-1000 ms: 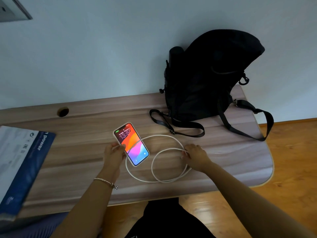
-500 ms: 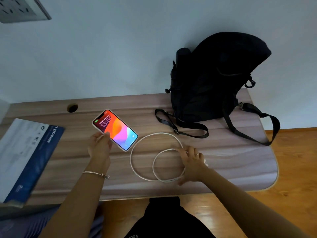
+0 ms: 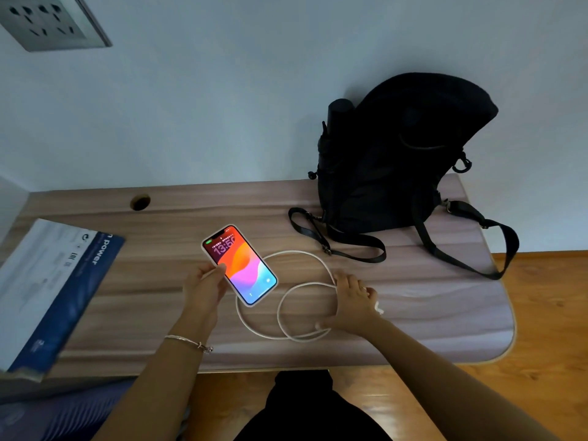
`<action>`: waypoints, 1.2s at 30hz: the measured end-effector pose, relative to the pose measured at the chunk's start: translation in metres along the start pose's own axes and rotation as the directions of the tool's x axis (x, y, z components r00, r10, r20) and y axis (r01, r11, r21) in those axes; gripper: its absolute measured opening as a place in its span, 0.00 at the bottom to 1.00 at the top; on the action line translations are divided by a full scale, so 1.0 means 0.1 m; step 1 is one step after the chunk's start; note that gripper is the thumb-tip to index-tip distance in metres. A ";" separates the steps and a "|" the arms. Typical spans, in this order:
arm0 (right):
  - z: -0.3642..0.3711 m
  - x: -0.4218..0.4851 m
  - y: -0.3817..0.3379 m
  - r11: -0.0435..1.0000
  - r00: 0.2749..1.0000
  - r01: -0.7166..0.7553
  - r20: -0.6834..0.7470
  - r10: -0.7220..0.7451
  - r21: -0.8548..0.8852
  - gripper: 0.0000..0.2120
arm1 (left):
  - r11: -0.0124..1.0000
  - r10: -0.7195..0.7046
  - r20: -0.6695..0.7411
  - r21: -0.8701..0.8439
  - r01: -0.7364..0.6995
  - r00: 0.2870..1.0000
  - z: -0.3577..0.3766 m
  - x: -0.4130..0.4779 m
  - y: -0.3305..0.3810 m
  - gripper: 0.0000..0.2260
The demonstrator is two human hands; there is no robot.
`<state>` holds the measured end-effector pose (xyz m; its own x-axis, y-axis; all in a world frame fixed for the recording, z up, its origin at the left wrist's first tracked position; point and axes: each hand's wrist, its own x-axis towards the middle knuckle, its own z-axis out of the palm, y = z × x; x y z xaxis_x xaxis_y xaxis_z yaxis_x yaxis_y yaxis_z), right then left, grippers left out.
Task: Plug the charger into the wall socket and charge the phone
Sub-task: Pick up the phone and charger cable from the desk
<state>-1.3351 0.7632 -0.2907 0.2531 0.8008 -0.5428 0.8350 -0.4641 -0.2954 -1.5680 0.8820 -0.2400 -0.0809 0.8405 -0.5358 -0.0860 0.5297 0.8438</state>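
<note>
1. Phone point(image 3: 239, 265): screen lit, mid-tabletop, tilted, top end toward 11 o'clock.
2. Left hand point(image 3: 203, 283): reaches in from 7 o'clock and grips the phone's left edge, thumb on the screen. Bracelet point(image 3: 187, 342) on the wrist.
3. Charging cable point(image 3: 286, 335): white, in two loops on the tabletop point(image 3: 429, 307), at 4 o'clock of the phone.
4. Right hand point(image 3: 353, 300): palm down, fingers curled onto the cable at the loops' 3 o'clock side.
5. Wall socket point(image 3: 47, 20): far off at 11 o'clock.
6. Black backpack point(image 3: 397, 160): at 2 o'clock, against the wall.
7. Blue-and-white package point(image 3: 54, 281): at 9 o'clock.
</note>
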 end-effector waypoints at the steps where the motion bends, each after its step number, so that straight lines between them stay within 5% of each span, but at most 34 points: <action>1: 0.00 0.02 -0.01 1.000 1.000 -0.020 -0.015 0.021 0.006 0.45 | 1.000 -0.003 -0.003 0.004 0.003 1.000 0.00 0.00 0.00 0.10; 4: 0.02 0.06 -0.01 0.995 0.986 -0.071 -0.144 0.081 0.075 0.23 | 1.000 -0.020 -0.012 0.016 0.020 1.000 -0.01 0.00 0.00 0.09; 8: -0.03 0.08 0.01 0.976 0.985 -0.107 -0.110 0.129 0.187 0.08 | 0.997 -0.025 0.077 0.078 0.019 0.997 -0.01 0.01 0.08 0.07; 12: -0.21 0.10 0.05 0.867 0.998 -0.059 0.057 0.036 0.494 0.07 | 0.995 -0.087 0.202 0.071 0.074 0.975 -0.02 0.06 0.17 0.05; 15: -0.43 0.02 0.08 0.480 0.988 -0.115 0.150 -0.035 0.869 0.02 | 0.983 -0.161 0.304 0.138 0.123 0.939 0.00 0.10 0.24 0.04; 18: -0.53 -0.08 0.10 0.303 0.983 -0.112 0.151 -0.108 0.947 0.04 | 0.976 -0.185 0.359 0.176 0.128 0.915 0.07 0.12 0.31 0.05; 25: -0.55 -0.27 0.06 0.133 0.996 -0.074 0.081 -0.044 0.988 0.07 | 0.949 -0.139 0.450 0.315 -0.011 0.882 0.33 0.14 0.53 0.05; 29: -0.58 -0.40 0.06 0.071 0.998 0.010 -0.015 0.062 0.997 0.07 | 0.892 -0.133 0.604 0.419 -0.171 0.786 0.52 0.06 0.69 0.03; 34: -0.54 -0.65 0.14 0.000 0.967 0.108 -0.105 0.232 0.994 0.06 | 0.840 -0.123 0.723 0.441 -0.316 0.680 0.85 -0.07 0.78 0.13; 36: -0.50 -0.78 0.23 -0.034 0.944 0.134 -0.117 0.307 0.990 0.07 | 0.837 -0.123 0.764 0.423 -0.347 0.634 1.03 -0.15 0.73 0.08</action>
<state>-1.3115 0.7090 -0.2157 0.5528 0.6578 -0.5115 -0.4787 -0.2517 -0.8411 -1.4710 0.9195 -0.1672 0.7178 0.5545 -0.4210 0.3760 0.2003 0.9047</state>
